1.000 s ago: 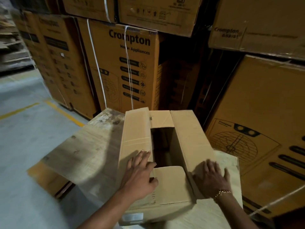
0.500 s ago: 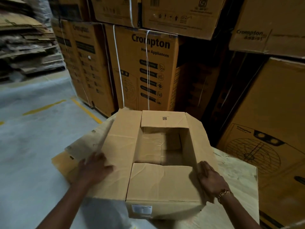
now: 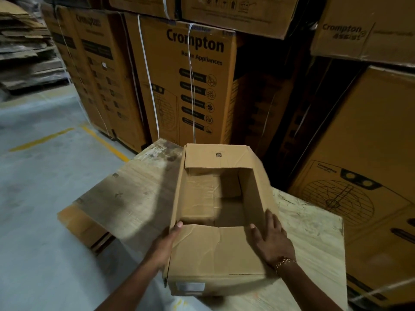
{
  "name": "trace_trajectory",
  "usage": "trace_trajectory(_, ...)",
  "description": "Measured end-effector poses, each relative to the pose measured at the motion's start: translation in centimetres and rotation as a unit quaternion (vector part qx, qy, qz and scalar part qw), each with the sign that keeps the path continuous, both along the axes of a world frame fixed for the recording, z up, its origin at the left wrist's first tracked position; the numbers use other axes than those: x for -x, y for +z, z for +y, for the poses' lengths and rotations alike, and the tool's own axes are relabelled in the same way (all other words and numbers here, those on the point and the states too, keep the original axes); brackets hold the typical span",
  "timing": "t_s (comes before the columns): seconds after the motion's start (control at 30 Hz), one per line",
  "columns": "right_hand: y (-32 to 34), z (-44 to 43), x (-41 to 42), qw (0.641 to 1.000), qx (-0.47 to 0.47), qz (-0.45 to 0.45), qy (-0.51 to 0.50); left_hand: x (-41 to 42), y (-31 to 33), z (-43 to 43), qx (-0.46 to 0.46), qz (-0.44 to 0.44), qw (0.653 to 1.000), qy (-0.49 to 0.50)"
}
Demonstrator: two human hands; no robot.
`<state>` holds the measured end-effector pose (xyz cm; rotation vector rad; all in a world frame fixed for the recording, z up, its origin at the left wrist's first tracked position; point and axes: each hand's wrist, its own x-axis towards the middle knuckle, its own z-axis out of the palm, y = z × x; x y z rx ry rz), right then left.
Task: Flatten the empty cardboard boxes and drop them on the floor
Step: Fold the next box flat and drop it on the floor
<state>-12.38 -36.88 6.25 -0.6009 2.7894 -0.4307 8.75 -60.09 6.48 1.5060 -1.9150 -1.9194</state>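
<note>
The open brown cardboard box (image 3: 215, 254) sits on a pale wooden board (image 3: 314, 232). The left hand (image 3: 165, 241) holds the box's near left corner, its thumb hooked over the top edge and its other fingers hidden. The right hand (image 3: 271, 241) lies flat on the right side, fingers straight and a little spread.

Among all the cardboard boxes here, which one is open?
The small plain box between the left hand and right hand: its flaps are spread, its inside empty. The printed Crompton boxes behind stand closed, some strapped.
</note>
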Motion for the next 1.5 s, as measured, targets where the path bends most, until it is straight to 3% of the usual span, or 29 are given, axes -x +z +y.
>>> trace_trajectory(0.07, 0.3, -0.2, -0.1, 0.990, -0.073, 0.091, 0.083, -0.3, -0.5, -0.5, 0.031, -0.007, 0.999, -0.018)
trace_trajectory(0.17, 1.9, -0.8, -0.4, 0.975, -0.097, 0.114, 0.166, -0.7, 0.4, -0.4, 0.072, -0.046, 0.996, -0.023)
trace_trajectory(0.23, 3.9, -0.9, 0.1, 0.991, -0.020, 0.071, 0.116, -1.0, 1.3, -0.3, 0.067, -0.043, 0.997, -0.008)
trace_trajectory(0.3, 7.1, -0.6, 0.9, 0.992, 0.113, -0.029, 0.044, -0.7, 1.9, -0.2, 0.032, -0.016, 0.999, 0.022)
trace_trajectory(0.37, 10.7, 0.7, 0.9, 0.961, 0.191, -0.199, 0.034, -1.4, 1.5, -0.3, -0.001, 0.026, 0.999, 0.037)
trace_trajectory(0.4, 12.0, 1.8, 0.8, 0.937, 0.200, -0.284, 0.048, -1.9, 1.4, -0.3, 0.001, 0.044, 0.998, 0.035)
trace_trajectory(0.47, 13.5, 4.0, 0.3, 0.907, 0.178, -0.371, 0.084, -2.5, 1.3, -0.6, 0.020, 0.059, 0.997, -0.045)
trace_trajectory(0.6, 12.3, 6.5, -0.7, 0.904, 0.150, -0.389, 0.095, -4.5, 1.2, -1.5, 0.137, 0.018, 0.945, -0.298)
trace_trajectory(0.73, 10.9, 7.8, -1.2, 0.885, 0.122, -0.412, 0.178, -4.6, 1.0, -1.3, 0.171, -0.005, 0.923, -0.346)
trace_trajectory(0.8, 10.4, 8.7, -1.3, 0.866, 0.169, -0.443, 0.158, -4.2, 0.9, -1.3, 0.144, -0.026, 0.926, -0.347)
trace_trajectory(0.87, 9.9, 9.2, -1.4, 0.839, 0.227, -0.476, 0.135, -4.1, 1.5, -0.9, 0.149, -0.067, 0.909, -0.383)
trace_trajectory(0.93, 9.4, 9.2, -1.2, 0.860, 0.200, -0.447, 0.143, -4.0, 2.1, -0.3, 0.157, -0.100, 0.893, -0.409)
trace_trajectory(1.0, 8.5, 8.6, -1.2, 0.920, 0.055, -0.328, 0.209, -4.0, 2.4, 0.2, 0.164, -0.113, 0.888, -0.415)
trace_trajectory(1.1, 6.2, 7.0, -2.6, 0.945, -0.120, -0.167, 0.256, -4.1, 2.0, 0.9, 0.191, -0.119, 0.890, -0.398)
trace_trajectory(1.17, 4.3, 6.1, -3.8, 0.955, -0.118, -0.126, 0.242, -4.3, 1.4, 1.4, 0.227, -0.106, 0.897, -0.364)
trace_trajectory(1.27, 1.6, 6.0, -4.1, 0.978, -0.017, -0.113, 0.172, -4.7, 0.2, 2.6, 0.310, -0.090, 0.889, -0.325)
trace_trajectory(1.37, 0.2, 6.5, -3.8, 0.980, 0.040, -0.116, 0.155, -4.7, -0.5, 3.0, 0.315, -0.079, 0.895, -0.305)
trace_trajectory(1.5, 0.0, 6.5, -3.6, 0.981, 0.036, -0.102, 0.158, -4.7, -0.8, 2.6, 0.306, -0.060, 0.903, -0.297)
